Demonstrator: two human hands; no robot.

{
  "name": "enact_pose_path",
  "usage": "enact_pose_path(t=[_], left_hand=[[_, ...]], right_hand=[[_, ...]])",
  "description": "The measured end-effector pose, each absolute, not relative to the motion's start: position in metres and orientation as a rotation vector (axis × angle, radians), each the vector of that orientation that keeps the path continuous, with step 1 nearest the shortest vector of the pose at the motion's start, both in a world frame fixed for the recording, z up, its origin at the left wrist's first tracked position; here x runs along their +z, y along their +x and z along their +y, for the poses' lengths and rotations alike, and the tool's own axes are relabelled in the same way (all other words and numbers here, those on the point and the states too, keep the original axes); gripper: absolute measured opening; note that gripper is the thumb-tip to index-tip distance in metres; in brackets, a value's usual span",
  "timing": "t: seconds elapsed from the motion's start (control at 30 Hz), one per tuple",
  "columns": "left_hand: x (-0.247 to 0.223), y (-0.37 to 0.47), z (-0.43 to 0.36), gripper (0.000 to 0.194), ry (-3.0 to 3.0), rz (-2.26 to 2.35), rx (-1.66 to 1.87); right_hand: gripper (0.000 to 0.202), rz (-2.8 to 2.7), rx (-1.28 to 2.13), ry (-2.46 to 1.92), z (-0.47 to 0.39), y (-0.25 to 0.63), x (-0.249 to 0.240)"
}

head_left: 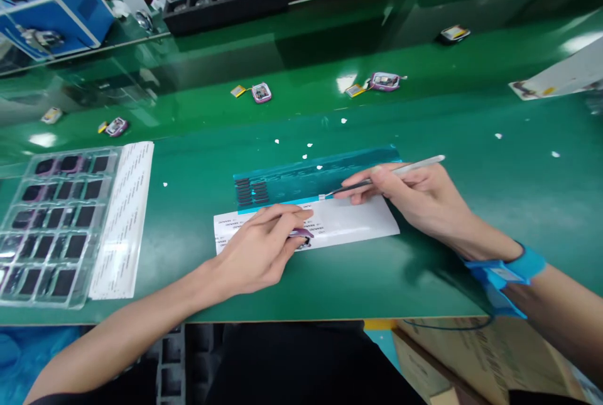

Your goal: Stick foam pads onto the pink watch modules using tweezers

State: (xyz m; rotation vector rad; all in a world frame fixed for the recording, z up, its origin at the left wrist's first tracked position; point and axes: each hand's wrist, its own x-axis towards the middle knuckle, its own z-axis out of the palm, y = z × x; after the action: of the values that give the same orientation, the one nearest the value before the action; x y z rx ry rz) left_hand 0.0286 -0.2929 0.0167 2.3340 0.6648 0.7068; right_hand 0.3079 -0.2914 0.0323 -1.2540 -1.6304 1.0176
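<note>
My left hand (264, 243) is closed around a small purple-rimmed watch-like case (304, 233), mostly hidden by the fingers. It rests over a white printed adhesive sheet (362, 224). My right hand (409, 194) grips slim tweezers (414, 166) like a pen, their tips pointing left. A small whitish piece (322, 197) is at the tips, by the upper edge of the white sheet; whether it is pinched I cannot tell. Behind lies a blue translucent film (325, 174) with rows of dark strips (243, 191) at its left end. A blue wrist strap (504, 270) circles my right wrist.
A clear compartment tray (80, 220) with dark screens stands at left, beside another printed sheet (125, 216). Opened purple cases (261, 92) with yellow-ended batteries (238, 91) lie along the back. White scraps (309, 145) dot the green table (188, 279). A black tray (226, 0) sits on the shelf.
</note>
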Motion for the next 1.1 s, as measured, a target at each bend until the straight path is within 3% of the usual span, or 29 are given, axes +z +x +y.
enact_pose_path(t=[0.2, 0.33, 0.47, 0.7, 1.1], left_hand=[[0.038, 0.027, -0.298, 0.018, 1.654, 0.843, 0.816], [0.042, 0.026, -0.300, 0.035, 1.342, 0.793, 0.724], [0.036, 0.027, -0.304, 0.048, 1.280, 0.688, 0.745], [0.040, 0.027, -0.305, 0.049, 1.265, 0.707, 0.724], [0.037, 0.025, -0.304, 0.045, 1.239, 0.701, 0.698]], right_hand=[[0.031, -1.424, 0.889, -1.118, -0.302, 0.273, 0.060], [0.035, -1.540, 0.779, -1.066, -0.313, 0.248, 0.065], [0.035, -1.596, 0.788, -1.113, -0.320, 0.239, 0.054], [0.032, -1.576, 0.839, -1.088, -0.322, 0.236, 0.049], [0.028, -1.729, 0.622, -1.124, -0.327, 0.240, 0.036]])
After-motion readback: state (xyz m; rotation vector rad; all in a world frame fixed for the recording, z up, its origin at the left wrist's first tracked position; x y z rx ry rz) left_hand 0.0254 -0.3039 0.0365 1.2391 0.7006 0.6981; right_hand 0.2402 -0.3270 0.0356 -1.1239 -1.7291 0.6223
